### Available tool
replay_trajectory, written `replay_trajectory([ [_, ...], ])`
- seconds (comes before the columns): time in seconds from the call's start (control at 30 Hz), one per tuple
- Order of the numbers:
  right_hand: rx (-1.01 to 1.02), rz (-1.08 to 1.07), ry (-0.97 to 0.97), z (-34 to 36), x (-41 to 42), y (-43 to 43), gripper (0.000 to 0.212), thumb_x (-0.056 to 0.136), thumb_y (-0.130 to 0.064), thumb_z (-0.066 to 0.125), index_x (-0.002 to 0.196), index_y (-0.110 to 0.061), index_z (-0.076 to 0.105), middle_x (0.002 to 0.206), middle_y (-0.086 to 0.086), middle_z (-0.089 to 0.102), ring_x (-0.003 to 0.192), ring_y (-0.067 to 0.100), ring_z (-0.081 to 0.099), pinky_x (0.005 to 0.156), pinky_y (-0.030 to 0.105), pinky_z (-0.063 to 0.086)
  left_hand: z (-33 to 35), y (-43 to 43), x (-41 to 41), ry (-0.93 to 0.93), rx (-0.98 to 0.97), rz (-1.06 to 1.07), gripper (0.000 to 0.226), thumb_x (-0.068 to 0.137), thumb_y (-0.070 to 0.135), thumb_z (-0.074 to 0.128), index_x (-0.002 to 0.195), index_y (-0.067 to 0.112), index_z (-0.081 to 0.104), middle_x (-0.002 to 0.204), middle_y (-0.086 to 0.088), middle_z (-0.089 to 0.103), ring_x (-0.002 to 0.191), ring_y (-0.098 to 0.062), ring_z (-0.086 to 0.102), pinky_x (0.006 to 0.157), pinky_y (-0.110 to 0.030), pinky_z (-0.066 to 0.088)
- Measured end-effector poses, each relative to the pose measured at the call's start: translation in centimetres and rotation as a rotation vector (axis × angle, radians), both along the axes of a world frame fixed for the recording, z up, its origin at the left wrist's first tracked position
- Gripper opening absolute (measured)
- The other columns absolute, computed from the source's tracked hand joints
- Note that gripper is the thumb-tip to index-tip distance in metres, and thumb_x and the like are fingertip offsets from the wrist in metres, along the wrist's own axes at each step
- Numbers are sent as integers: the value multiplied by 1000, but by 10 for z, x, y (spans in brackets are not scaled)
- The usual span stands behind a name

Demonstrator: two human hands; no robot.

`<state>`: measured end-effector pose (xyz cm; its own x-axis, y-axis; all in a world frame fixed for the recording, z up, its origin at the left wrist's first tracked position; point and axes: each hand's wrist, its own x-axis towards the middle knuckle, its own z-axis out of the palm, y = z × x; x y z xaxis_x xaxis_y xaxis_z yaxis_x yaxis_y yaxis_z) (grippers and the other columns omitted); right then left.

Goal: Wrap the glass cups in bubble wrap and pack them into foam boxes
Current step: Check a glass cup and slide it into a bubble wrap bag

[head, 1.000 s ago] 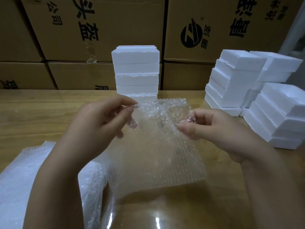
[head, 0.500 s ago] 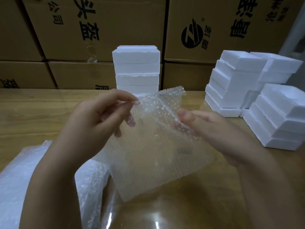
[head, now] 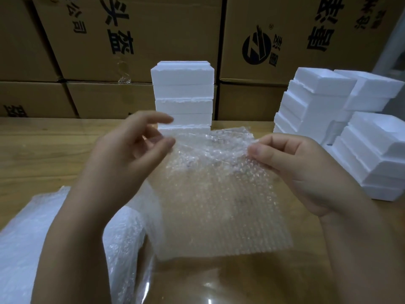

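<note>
1. The left hand (head: 131,159) is pinching the 10 o'clock corner of the sheet (head: 219,198) between thumb and curled fingers, with one finger lifted free above the pinch.
2. The right hand (head: 293,170) is pinching the 2 o'clock corner, thumb on the near face and fingers folded behind it.
3. The sheet is hanging between the two hands over the table (head: 43,154). Its top edge is running 9 to 3 and its free edge is dropping toward 6 o'clock. The strip just under the top edge is looking crumpled.
4. No cup is showing. A glossy patch (head: 208,284) is lying at 6 o'clock under the sheet, and I cannot tell what it is.
5. The foam stack (head: 183,93) is standing at 12 o'clock, just beyond the sheet. The side stacks (head: 372,154) are sitting at 2 to 3 o'clock, nearer the right hand.
6. A wrap pile (head: 26,233) is lying at 8 o'clock beneath the left forearm, and cartons (head: 153,29) are lining the back.
7. Judging from this, the sheet is being spread for wrapping. With both hands occupied at equal distance, one must be letting go to fetch a cup. The right looks better placed for the foam.
</note>
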<state>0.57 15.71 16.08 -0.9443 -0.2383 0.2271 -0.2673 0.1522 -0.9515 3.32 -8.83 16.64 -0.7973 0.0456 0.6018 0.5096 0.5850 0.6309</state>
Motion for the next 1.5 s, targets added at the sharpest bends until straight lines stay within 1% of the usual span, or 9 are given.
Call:
replay_trajectory([
  [0.1, -89, -122, 68, -2, -1, -4, 27, 64, -51, 76, 76, -26, 75, 73, -7, 70, 73, 10, 60, 76, 32, 46, 1, 8, -4, 222, -185, 263, 41, 85, 39, 67, 121, 21, 56, 111, 2, 56, 101, -17, 54, 90, -33, 43],
  [0.2, -320, -254, 139, -3, 0, -10, 23, 63, -48, 74, 74, -28, 77, 75, -8, 72, 75, 3, 65, 73, 20, 50, 5, 18, 1, 361, -197, 300, 22, 87, 37, 60, 94, 16, 61, 93, 7, 54, 86, -16, 54, 78, -35, 46],
  [0.27, -432, -248, 141, -4, 3, -18, 24, 62, -44, 72, 75, -24, 77, 76, -7, 72, 73, 3, 66, 69, 16, 51, 8, 28, 6, 168, -98, 92, 31, 84, 53, 52, 75, 23, 56, 71, 11, 58, 66, -8, 58, 60, -32, 48],
  [0.4, -363, -69, 174, -3, 17, -41, 26, 74, -47, 64, 83, -27, 77, 87, -8, 73, 82, 1, 67, 70, 12, 50, 4, 47, 6, -146, -104, -67, 54, 67, 80, 42, 92, 36, 60, 90, 23, 64, 78, 3, 63, 64, -30, 54],
  [0.57, -349, 67, 163, 0, 22, -47, 30, 89, -33, 52, 93, -14, 74, 103, 7, 71, 99, 16, 68, 88, 27, 53, 1, 43, 0, -111, -21, -37, 30, 82, 59, 56, 90, 31, 61, 84, 18, 66, 76, -2, 64, 66, -36, 55],
  [0.97, -28, -196, 139, 5, 18, -30, 19, 89, -34, 54, 90, -28, 72, 89, -8, 73, 83, 8, 67, 81, 27, 54, 6, 10, 6, -82, 144, 36, 2, 80, 23, 66, 79, 23, 65, 68, 9, 69, 59, -6, 64, 58, -17, 52],
  [1.1, 219, -358, 195, 10, 19, -18, 23, 84, -44, 53, 82, -31, 71, 84, -10, 67, 77, 0, 61, 59, 19, 49, 9, 2, 12, -25, 128, 208, 3, 82, 26, 64, 79, 27, 63, 67, 11, 68, 55, -10, 63, 60, -37, 56],
  [1.3, 639, -431, 280, 11, 32, -21, 35, 80, -53, 41, 87, -32, 68, 94, -14, 54, 85, 7, 55, 73, 32, 46, 13, 21, 17, -9, 1, 299, 4, 81, 35, 58, 80, 31, 59, 60, 7, 62, 56, -8, 59, 61, -43, 53],
  [1.5, 663, -337, 624, 13, 49, -45, 12, 92, -19, 58, 91, -16, 70, 88, -3, 54, 77, 17, 56, 61, 32, 47, 6, 53, 10, 8, -105, 265, 6, 83, 31, 60, 78, 28, 61, 52, 9, 55, 53, -7, 53, 54, -38, 47],
])
